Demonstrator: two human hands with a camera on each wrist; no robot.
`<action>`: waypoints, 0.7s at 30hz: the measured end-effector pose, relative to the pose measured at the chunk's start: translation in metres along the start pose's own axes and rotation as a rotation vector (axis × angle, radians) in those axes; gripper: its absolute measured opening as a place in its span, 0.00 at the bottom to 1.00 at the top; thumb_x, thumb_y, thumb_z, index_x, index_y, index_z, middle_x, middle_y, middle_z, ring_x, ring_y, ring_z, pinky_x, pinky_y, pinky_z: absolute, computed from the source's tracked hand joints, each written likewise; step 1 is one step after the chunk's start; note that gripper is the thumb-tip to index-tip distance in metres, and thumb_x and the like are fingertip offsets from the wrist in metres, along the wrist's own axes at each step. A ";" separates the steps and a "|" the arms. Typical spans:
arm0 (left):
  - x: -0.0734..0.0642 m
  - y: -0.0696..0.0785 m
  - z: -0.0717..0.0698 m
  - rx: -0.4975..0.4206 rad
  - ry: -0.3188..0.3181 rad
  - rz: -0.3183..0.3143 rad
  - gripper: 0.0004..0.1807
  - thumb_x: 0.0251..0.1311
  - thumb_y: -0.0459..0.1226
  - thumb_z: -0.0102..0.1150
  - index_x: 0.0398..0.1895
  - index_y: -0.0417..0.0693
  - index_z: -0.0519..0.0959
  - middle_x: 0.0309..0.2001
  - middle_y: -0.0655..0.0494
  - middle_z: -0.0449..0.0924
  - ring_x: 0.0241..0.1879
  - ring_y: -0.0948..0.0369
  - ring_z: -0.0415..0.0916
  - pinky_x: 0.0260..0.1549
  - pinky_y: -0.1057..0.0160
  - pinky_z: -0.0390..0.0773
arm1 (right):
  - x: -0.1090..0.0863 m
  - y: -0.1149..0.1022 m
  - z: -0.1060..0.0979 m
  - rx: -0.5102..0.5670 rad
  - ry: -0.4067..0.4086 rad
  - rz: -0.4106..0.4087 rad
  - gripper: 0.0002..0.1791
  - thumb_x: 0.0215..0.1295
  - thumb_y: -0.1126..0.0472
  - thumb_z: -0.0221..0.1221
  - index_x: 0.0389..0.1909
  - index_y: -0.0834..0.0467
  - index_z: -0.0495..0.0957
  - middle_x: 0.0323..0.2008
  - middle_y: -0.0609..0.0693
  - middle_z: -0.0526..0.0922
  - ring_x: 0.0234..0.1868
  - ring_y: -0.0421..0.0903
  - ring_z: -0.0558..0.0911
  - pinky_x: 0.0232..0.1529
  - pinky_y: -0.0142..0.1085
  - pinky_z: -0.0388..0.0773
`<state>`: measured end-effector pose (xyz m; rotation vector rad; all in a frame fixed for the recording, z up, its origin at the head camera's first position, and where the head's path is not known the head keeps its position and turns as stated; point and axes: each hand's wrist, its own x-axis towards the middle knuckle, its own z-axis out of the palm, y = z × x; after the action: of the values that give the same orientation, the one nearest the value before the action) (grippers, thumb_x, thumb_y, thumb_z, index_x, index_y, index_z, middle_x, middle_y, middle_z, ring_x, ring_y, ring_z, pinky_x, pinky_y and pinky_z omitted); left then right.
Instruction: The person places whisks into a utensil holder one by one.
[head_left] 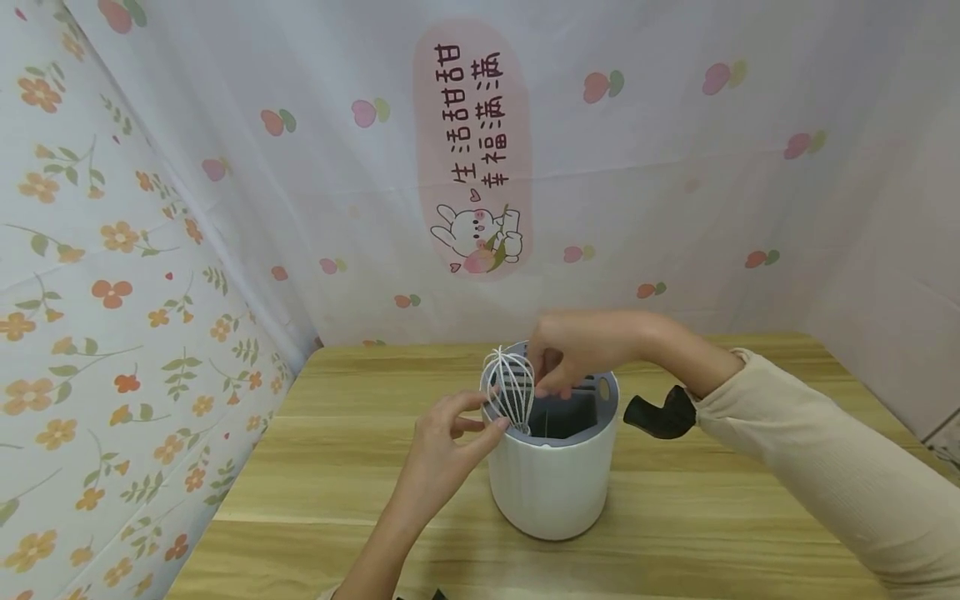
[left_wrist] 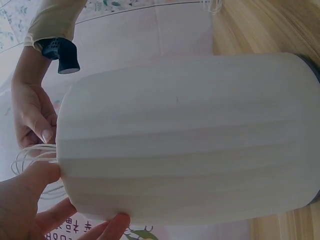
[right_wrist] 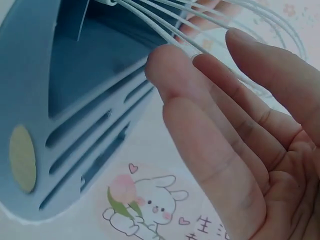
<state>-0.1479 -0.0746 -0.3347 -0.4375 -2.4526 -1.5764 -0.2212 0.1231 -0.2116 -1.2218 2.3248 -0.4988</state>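
A white ribbed utensil holder (head_left: 551, 492) with a grey slotted top stands upright on the table. In it, wire head up, is a white whisk (head_left: 519, 421) at the left side of the opening. My left hand (head_left: 442, 437) holds the holder at its left rim, thumb near the base of the whisk's wires; the left wrist view shows its fingers along the holder (left_wrist: 185, 130). Over the opening, my right hand (head_left: 570, 346) bends down beside the whisk. Its fingers are loosely curved with nothing between them in the right wrist view, close to the whisk's wires (right_wrist: 150, 22).
The holder stands on a wood-grain table (head_left: 337, 467). Behind it hangs a pale printed curtain (head_left: 637, 183), and a flowered cloth (head_left: 112, 350) covers the left side. A black wrist camera (head_left: 660, 414) sticks out from the right sleeve.
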 end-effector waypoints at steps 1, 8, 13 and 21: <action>0.000 0.000 0.000 0.000 0.002 0.001 0.19 0.54 0.44 0.63 0.49 0.50 0.78 0.49 0.55 0.75 0.35 0.64 0.79 0.43 0.47 0.71 | -0.002 -0.001 0.000 0.006 0.006 0.003 0.03 0.58 0.66 0.61 0.29 0.61 0.81 0.20 0.48 0.81 0.23 0.45 0.81 0.27 0.32 0.77; -0.001 0.000 0.001 -0.001 -0.004 -0.017 0.19 0.54 0.45 0.62 0.49 0.50 0.78 0.49 0.55 0.75 0.35 0.63 0.79 0.44 0.46 0.70 | -0.020 -0.003 -0.003 0.031 0.050 0.017 0.04 0.59 0.65 0.59 0.28 0.61 0.79 0.19 0.47 0.79 0.23 0.46 0.80 0.29 0.36 0.77; -0.002 0.000 0.001 0.004 -0.001 -0.007 0.19 0.55 0.46 0.62 0.48 0.47 0.78 0.48 0.53 0.75 0.35 0.63 0.80 0.44 0.45 0.70 | -0.037 0.001 -0.004 0.008 0.102 0.032 0.03 0.58 0.65 0.60 0.27 0.60 0.79 0.20 0.46 0.79 0.23 0.43 0.79 0.29 0.36 0.76; -0.003 -0.001 0.002 0.000 0.019 -0.017 0.19 0.53 0.45 0.63 0.49 0.53 0.79 0.48 0.57 0.75 0.34 0.65 0.79 0.44 0.47 0.71 | -0.070 0.017 -0.002 0.023 0.173 0.117 0.03 0.57 0.63 0.62 0.27 0.58 0.78 0.19 0.44 0.78 0.22 0.40 0.77 0.27 0.34 0.75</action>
<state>-0.1452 -0.0735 -0.3370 -0.4005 -2.4483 -1.5798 -0.1992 0.1911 -0.2027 -1.0610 2.5100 -0.6100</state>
